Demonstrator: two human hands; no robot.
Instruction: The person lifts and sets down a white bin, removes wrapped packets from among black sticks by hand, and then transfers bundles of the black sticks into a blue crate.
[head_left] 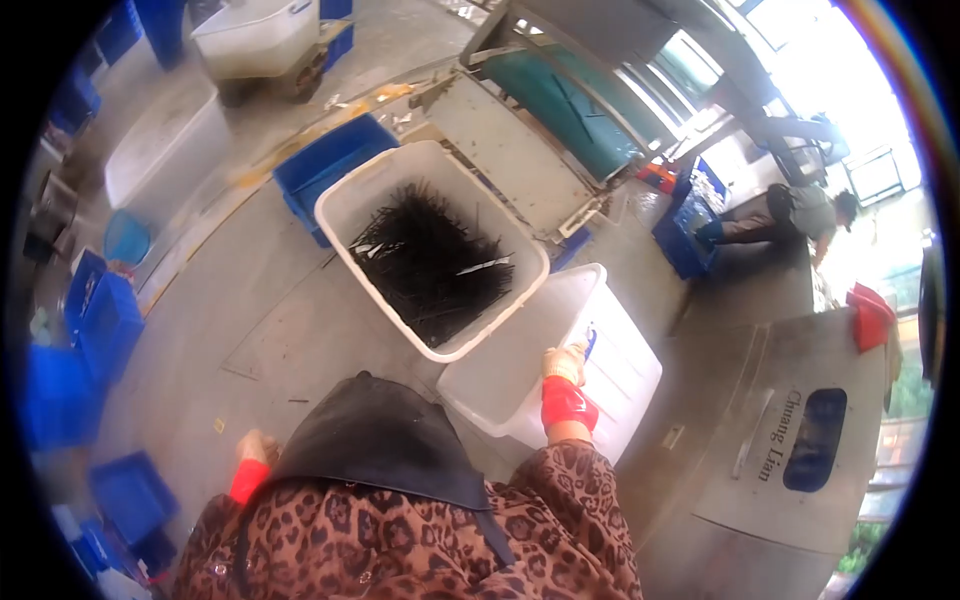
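"While the right hand [565, 366] sits on the edge of a white tub [630, 385], how firm is that grip?"

"Closed, with the fingers bent over the rim. The tub looks tilted, its mouth facing left of the grip."

"And the left hand [258, 447]?"

"Well apart from that grip, down beside the dark apron [375, 430]. Its fingers are curled, but I can't tell whether they hold anything. Both wrists have red cuffs [568, 404]."

"What is ahead of the right grip?"

"Ahead and a little left, a white bin [440, 168] with thin black sticks [430, 250] heaped inside. A blue crate [335, 160] shows beyond it, farther from the grip."

"And to the right of the grip?"

"A grey cabinet [775, 425] marked 'Chuang Lian'. Farther ahead on that side, another person [805, 215] bends forward, well away from both hands."
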